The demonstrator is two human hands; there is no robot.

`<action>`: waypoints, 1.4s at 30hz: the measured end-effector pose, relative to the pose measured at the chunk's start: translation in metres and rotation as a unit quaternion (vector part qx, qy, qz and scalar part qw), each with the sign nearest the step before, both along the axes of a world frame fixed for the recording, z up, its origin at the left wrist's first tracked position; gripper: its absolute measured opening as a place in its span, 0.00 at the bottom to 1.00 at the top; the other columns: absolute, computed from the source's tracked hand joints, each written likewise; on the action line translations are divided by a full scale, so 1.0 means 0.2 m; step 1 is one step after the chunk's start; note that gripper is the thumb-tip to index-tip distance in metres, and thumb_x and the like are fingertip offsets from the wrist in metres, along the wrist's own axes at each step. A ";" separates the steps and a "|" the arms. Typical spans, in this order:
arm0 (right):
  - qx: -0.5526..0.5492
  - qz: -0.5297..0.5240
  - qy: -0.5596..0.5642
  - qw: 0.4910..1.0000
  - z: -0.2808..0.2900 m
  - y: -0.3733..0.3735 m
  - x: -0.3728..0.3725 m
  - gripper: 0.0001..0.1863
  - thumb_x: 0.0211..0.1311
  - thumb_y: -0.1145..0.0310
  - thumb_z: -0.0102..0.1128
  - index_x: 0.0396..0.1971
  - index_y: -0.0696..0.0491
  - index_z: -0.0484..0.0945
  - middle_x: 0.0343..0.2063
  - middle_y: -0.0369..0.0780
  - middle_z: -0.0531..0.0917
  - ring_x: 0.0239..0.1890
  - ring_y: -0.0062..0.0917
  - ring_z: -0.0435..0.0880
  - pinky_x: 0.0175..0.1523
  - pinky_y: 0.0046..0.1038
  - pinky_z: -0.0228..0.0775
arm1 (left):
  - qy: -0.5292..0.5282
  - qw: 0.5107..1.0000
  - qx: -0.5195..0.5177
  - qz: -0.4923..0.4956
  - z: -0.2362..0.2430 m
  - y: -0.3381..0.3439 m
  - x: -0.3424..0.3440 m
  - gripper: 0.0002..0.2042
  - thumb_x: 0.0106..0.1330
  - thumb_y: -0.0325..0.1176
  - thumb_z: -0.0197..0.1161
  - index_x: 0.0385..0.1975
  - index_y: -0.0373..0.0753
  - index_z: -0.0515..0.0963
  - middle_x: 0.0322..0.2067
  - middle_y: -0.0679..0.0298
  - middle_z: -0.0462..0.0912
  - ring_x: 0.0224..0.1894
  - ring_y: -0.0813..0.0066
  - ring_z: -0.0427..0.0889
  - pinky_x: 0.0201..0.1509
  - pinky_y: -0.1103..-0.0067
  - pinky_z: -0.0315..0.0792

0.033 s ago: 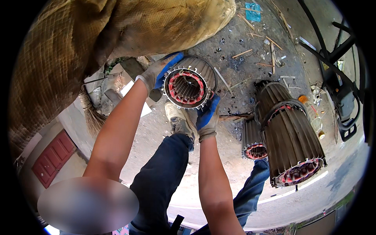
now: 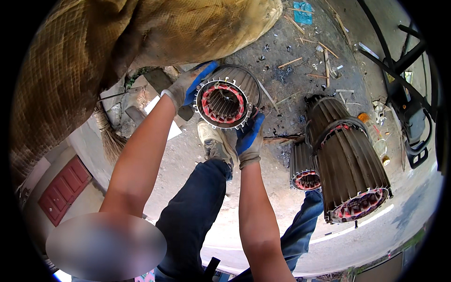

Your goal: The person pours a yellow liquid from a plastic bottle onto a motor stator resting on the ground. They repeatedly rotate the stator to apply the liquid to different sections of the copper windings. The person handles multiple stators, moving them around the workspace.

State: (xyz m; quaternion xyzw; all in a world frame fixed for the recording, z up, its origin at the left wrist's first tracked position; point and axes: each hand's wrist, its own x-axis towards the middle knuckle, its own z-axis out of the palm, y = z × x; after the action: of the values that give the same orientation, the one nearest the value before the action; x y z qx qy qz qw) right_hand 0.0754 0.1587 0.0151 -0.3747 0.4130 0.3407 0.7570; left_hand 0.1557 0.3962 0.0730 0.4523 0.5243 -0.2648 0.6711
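A finned electric motor stator [image 2: 243, 79] is held between my two gloved hands, its open end facing me. Inside its rim runs a ring of red-bound windings around a hollow core. My left hand [image 2: 189, 87], in a grey glove with a blue palm, is closed against the stator's left side. My right hand [image 2: 250, 140], gloved alike, grips it at the lower right edge, its fingertips partly hidden. Just beyond the right side of the housing curves a dark cable or hoop [image 2: 257, 87].
To the right lie larger finned stators [image 2: 350, 164] and a smaller one [image 2: 303, 164]. A big woven sack [image 2: 202, 33] bulges across the upper left, above a straw broom [image 2: 108, 134]. Wood sticks [image 2: 327, 68], a bottle [image 2: 376, 134] and a dark metal frame [image 2: 408, 94] are at the right.
The stator has shifted very slightly in my hands. Both hands keep their hold.
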 end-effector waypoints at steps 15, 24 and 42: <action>0.029 0.029 0.140 0.989 -0.10 -0.06 -0.04 0.40 0.69 0.30 0.49 0.69 0.44 0.66 0.61 0.40 0.77 0.63 0.33 0.74 0.67 0.42 0.63 | 0.021 0.998 0.053 0.001 0.10 0.04 -0.42 0.27 0.82 0.49 0.45 0.76 0.49 0.57 0.71 0.67 0.68 0.67 0.70 0.73 0.71 0.66 0.68; 0.026 0.018 0.171 0.985 0.19 -0.24 -0.15 0.40 0.71 0.35 0.53 0.67 0.54 0.67 0.62 0.47 0.77 0.60 0.37 0.79 0.62 0.39 0.74 | 0.034 0.991 0.108 0.073 0.20 -0.02 -0.56 0.27 0.77 0.53 0.55 0.66 0.40 0.71 0.59 0.63 0.80 0.55 0.71 0.81 0.62 0.69 0.75; -0.189 0.128 0.020 0.973 1.17 -1.56 0.84 0.39 0.74 0.33 0.40 0.71 0.47 0.66 0.56 0.43 0.78 0.49 0.25 0.78 0.53 0.31 0.71 | 0.004 0.993 -0.050 0.106 0.67 -1.45 0.16 0.40 0.71 0.62 0.57 0.78 0.50 0.54 0.71 0.58 0.64 0.73 0.61 0.65 0.70 0.62 0.69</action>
State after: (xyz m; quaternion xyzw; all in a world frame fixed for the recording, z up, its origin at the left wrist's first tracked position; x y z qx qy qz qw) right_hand 0.2436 -0.1529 0.2499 -0.5535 0.4335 0.3581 0.6143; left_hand 0.1886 0.1059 0.2072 0.3591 0.5578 -0.2203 0.7151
